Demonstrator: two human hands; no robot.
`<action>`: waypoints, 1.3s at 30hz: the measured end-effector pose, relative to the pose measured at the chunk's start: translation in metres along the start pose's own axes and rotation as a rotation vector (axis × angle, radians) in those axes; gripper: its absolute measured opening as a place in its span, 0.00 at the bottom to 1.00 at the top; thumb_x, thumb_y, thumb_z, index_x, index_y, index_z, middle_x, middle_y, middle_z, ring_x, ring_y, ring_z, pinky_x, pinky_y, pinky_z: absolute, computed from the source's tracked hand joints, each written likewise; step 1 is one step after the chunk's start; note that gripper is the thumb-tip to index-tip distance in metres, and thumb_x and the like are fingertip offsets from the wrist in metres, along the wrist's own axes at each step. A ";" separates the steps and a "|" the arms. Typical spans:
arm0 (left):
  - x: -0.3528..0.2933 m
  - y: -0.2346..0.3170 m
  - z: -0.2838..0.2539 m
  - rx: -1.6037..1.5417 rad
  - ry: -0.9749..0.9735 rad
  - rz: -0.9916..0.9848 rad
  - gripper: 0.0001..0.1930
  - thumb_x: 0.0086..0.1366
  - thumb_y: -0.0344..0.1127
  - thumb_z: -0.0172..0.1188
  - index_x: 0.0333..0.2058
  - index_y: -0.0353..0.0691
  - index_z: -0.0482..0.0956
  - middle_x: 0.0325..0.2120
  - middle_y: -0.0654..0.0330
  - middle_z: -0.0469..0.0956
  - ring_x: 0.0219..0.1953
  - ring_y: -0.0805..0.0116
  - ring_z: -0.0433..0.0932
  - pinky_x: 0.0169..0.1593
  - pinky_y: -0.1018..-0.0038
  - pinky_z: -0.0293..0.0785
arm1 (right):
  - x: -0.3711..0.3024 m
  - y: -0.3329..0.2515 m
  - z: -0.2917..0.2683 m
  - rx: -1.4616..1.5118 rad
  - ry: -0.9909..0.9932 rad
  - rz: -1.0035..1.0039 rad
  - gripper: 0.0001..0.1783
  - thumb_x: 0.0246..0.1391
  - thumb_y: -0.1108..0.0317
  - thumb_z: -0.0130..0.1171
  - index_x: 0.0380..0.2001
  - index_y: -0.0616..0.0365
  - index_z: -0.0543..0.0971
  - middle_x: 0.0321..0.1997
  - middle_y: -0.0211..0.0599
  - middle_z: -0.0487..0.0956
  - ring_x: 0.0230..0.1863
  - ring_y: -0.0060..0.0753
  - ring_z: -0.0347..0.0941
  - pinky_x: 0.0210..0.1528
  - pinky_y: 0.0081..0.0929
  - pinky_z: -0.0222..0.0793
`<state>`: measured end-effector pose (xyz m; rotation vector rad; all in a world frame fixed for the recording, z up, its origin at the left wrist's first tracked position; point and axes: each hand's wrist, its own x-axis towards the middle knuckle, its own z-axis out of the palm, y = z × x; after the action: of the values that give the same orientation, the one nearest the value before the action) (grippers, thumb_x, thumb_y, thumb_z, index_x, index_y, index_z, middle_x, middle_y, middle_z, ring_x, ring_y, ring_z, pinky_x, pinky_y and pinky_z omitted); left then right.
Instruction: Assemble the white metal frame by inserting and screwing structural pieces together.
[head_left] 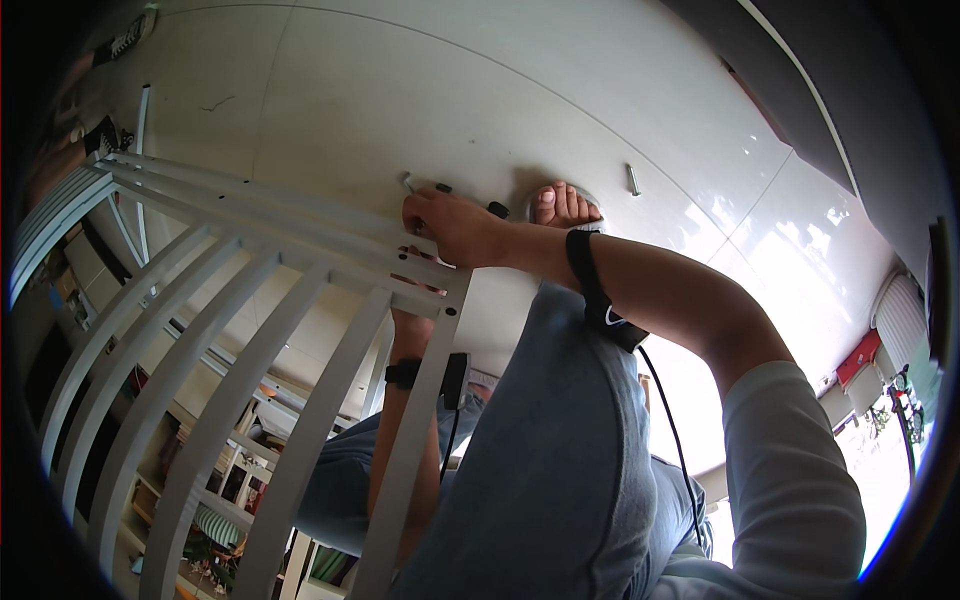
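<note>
A white slatted frame (335, 385), like a chair or bench back, leans in front of me with several long slats. My right hand (445, 225) is closed at its near top corner, fingers bent down against the rail. A small pale piece (407, 182) juts up by its fingertips; whatever lies in the grip is hidden. Behind the frame, my left hand (424, 292) reaches up from below and its fingers curl round the end rail, partly hidden. Dark holes or bolt heads dot the rails.
A long bolt (633, 180) lies on the pale tiled floor (500, 100) beyond my foot (565, 205). Small black pieces (497, 210) lie near my right hand. Another person's shoes (105, 135) show at the far left. A dark grey piece of furniture (830, 90) stands at upper right.
</note>
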<state>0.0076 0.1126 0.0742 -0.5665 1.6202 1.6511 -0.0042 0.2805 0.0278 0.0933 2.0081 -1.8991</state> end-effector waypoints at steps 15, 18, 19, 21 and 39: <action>0.009 -0.058 -0.077 0.558 0.002 0.303 0.08 0.67 0.34 0.60 0.43 0.41 0.77 0.34 0.67 0.75 0.32 0.77 0.73 0.36 0.78 0.72 | 0.003 -0.008 0.005 -0.033 -0.022 -0.013 0.12 0.53 0.80 0.58 0.40 0.56 0.70 0.47 0.42 0.71 0.50 0.49 0.72 0.49 0.41 0.69; 0.005 -0.048 -0.048 0.396 -0.050 0.294 0.06 0.68 0.34 0.58 0.41 0.42 0.76 0.31 0.68 0.74 0.30 0.76 0.73 0.34 0.78 0.71 | -0.003 -0.003 0.000 -0.036 -0.010 0.004 0.12 0.54 0.80 0.57 0.40 0.57 0.69 0.47 0.42 0.71 0.50 0.49 0.72 0.50 0.41 0.69; 0.003 -0.035 -0.024 0.162 -0.032 0.162 0.04 0.69 0.35 0.56 0.39 0.43 0.75 0.30 0.68 0.73 0.29 0.76 0.72 0.34 0.78 0.71 | -0.007 0.000 -0.004 -0.031 -0.001 0.025 0.12 0.54 0.80 0.57 0.40 0.57 0.69 0.47 0.42 0.71 0.50 0.49 0.72 0.50 0.41 0.69; 0.004 -0.022 -0.016 0.520 -0.074 0.303 0.05 0.69 0.36 0.57 0.37 0.43 0.75 0.28 0.69 0.73 0.28 0.77 0.71 0.32 0.78 0.70 | -0.007 -0.001 -0.006 -0.028 -0.003 0.034 0.12 0.54 0.80 0.56 0.40 0.57 0.69 0.47 0.42 0.71 0.50 0.49 0.72 0.50 0.41 0.69; 0.012 -0.023 -0.030 0.504 -0.048 0.131 0.05 0.70 0.35 0.57 0.40 0.43 0.73 0.32 0.69 0.73 0.34 0.80 0.71 0.35 0.79 0.69 | 0.002 0.004 -0.002 -0.034 0.031 -0.003 0.23 0.38 0.77 0.68 0.40 0.58 0.70 0.46 0.45 0.72 0.50 0.52 0.72 0.51 0.41 0.70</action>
<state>0.0118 0.0841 0.0466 -0.1646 1.9766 1.2568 -0.0056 0.2826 0.0231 0.1111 2.0607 -1.8754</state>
